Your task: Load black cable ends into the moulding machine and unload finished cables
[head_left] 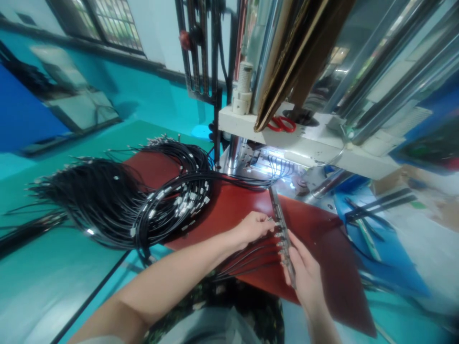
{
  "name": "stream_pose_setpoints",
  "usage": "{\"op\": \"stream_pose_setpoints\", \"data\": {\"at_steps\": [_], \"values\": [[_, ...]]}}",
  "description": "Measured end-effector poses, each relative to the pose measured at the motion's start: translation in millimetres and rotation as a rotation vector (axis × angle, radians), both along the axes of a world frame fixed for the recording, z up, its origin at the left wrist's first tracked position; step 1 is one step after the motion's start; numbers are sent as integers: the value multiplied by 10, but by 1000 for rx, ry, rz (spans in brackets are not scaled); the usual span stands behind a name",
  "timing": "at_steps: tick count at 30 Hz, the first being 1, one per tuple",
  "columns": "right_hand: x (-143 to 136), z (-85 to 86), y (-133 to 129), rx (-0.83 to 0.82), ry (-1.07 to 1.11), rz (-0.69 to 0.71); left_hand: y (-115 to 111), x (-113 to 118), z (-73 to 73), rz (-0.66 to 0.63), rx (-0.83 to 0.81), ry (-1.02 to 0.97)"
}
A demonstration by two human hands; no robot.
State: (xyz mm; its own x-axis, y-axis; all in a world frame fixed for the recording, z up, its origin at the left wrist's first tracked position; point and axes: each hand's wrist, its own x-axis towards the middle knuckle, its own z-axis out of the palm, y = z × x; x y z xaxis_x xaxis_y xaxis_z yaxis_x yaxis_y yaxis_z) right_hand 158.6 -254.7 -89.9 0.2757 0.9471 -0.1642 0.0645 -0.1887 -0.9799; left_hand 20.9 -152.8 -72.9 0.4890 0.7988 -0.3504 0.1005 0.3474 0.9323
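Note:
My right hand [304, 265] grips a long narrow metal bar [282, 229] by its near part, held slanting above the red-brown board [322, 229]. Several black cables [247, 258] run toward my body from small metal ends along the bar's left side. At the bar's left edge, my left hand [255, 227] pinches a small metal cable end [270, 219]. Its fingers are closed around it, and whether that end sits in the bar cannot be told.
Coiled black cables [96, 200] with pale tags lie to the left on the board and green surface. Beyond the board stands a press with a lit bed and white plate [308, 143]; red-handled scissors [283, 124] rest on it. Tools lie on a blue sheet [390, 253] at right.

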Motion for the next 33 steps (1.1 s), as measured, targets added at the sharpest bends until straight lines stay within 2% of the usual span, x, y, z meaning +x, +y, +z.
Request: {"op": "stream_pose_setpoints", "data": {"at_steps": [2,6,8,11,14,17,19,23,29,33], "values": [[-7,-7,0,-2,-46,-4,0,13,-15,7,13,4],[-27,-14,6,-1,-192,44,-2,31,-91,56,168,9],[-34,-8,13,-6,-201,64,10,5,-98,37,188,-23],[-34,5,19,-17,-139,17,67,-88,-39,18,124,-103],[-19,2,20,-8,-65,-21,137,-182,29,163,38,-166],[1,-11,21,-10,-46,-18,144,-184,6,265,-23,-178],[9,-13,20,-16,-63,-11,114,-133,-66,247,61,-123],[13,4,14,-23,-88,26,68,-32,-199,175,361,6],[-26,61,9,-45,-164,31,122,-44,-142,148,227,-8],[-33,51,25,-11,-283,80,131,-64,-128,158,213,-38]]}}
